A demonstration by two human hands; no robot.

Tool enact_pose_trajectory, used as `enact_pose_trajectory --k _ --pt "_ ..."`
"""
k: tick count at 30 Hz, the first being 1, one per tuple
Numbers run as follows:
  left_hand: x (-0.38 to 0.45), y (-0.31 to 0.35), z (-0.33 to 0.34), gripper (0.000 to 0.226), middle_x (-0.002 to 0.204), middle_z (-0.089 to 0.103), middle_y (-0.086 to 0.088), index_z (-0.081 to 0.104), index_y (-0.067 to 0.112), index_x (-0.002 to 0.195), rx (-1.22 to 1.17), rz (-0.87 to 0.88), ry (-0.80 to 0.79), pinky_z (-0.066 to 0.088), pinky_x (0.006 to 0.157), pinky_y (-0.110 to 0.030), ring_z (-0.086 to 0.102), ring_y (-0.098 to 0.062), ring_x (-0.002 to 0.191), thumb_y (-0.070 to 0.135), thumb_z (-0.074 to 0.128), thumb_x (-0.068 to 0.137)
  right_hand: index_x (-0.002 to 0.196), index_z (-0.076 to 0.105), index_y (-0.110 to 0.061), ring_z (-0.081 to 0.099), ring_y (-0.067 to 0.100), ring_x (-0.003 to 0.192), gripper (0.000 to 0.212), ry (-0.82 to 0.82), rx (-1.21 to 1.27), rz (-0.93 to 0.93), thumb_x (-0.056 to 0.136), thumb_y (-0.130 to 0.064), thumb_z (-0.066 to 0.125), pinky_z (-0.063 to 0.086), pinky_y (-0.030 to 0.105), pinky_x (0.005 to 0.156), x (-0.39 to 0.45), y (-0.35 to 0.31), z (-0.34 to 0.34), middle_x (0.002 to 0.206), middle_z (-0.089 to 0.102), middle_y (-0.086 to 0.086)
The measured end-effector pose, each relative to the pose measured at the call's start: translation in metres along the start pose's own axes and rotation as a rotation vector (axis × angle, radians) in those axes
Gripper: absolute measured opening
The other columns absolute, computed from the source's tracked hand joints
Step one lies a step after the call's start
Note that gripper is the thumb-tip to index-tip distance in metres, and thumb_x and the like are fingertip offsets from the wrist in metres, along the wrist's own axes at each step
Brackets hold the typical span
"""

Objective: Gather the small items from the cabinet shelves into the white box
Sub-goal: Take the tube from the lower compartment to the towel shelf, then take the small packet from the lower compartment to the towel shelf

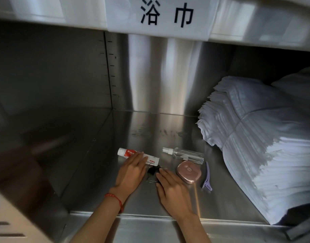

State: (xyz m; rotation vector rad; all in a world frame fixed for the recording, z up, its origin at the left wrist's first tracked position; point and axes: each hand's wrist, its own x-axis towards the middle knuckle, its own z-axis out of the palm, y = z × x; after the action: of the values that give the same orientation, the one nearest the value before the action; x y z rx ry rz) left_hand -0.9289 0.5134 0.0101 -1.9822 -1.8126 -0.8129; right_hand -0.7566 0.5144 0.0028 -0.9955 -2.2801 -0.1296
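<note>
Your left hand (132, 170) lies flat, fingers straight, over the toothpaste tube (138, 155) at lower centre of the frame; the tube's long axis runs left to right across your fingertips. Your right hand (170, 185), fingers extended, touches the keys (153, 171) lying between both hands. The pink case (189, 171), spray bottle (184, 154) and purple clip (206, 179) sit just right of it. The white box isn't visible.

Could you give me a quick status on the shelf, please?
Left hand flat on toothpaste tube. Right hand open, fingertips at keys. Spray bottle, pink case, hair clip untouched. White box not in view.
</note>
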Motion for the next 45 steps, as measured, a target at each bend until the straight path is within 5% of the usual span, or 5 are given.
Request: enact_pose_trajectory --k 19,24,29,45 --pt "-0.007 0.056 -0.031 0.046 0.103 0.071 -0.016 0.073 0.003 0.099 0.002 0.003 0.055 0.055 0.074 -0.044 0.069 -0.030 0.093 0.009 0.089 0.056 0.096 0.075 -0.010 0.069 0.018 0.095 0.033 0.096 -0.012 0.065 0.064 -0.012 0.085 0.057 0.030 0.076 -0.014 0.009 -0.055 0.103 0.072 0.006" --pt "0.001 0.087 -0.028 0.047 0.103 0.071 -0.013 0.073 0.005 0.101 -0.032 0.073 0.067 0.055 0.076 -0.042 0.069 -0.026 0.095 0.012 0.089 0.057 0.101 0.073 -0.009 0.067 0.018 0.101 0.035 0.131 -0.045 0.084 0.067 -0.006 0.081 0.033 0.025 0.103 -0.025 0.031 -0.072 0.106 0.071 0.004" --pt "0.016 0.116 -0.016 0.043 0.103 0.072 -0.011 0.074 0.006 0.098 -0.114 0.186 0.090 0.055 0.078 -0.042 0.069 -0.024 0.095 0.010 0.089 0.058 0.102 0.073 -0.007 0.068 0.021 0.099 0.038 0.156 -0.086 0.165 0.065 -0.005 0.083 0.056 0.036 0.082 -0.036 0.050 -0.087 0.106 0.071 0.006" --pt "0.041 0.177 0.009 0.043 0.104 0.071 -0.012 0.075 0.005 0.096 -0.408 0.521 0.081 0.056 0.075 -0.045 0.070 -0.026 0.094 0.011 0.090 0.055 0.102 0.073 -0.012 0.067 0.021 0.102 0.035 0.195 -0.391 0.547 0.068 -0.011 0.081 0.053 0.034 0.085 -0.080 0.058 -0.122 0.109 0.070 0.007"
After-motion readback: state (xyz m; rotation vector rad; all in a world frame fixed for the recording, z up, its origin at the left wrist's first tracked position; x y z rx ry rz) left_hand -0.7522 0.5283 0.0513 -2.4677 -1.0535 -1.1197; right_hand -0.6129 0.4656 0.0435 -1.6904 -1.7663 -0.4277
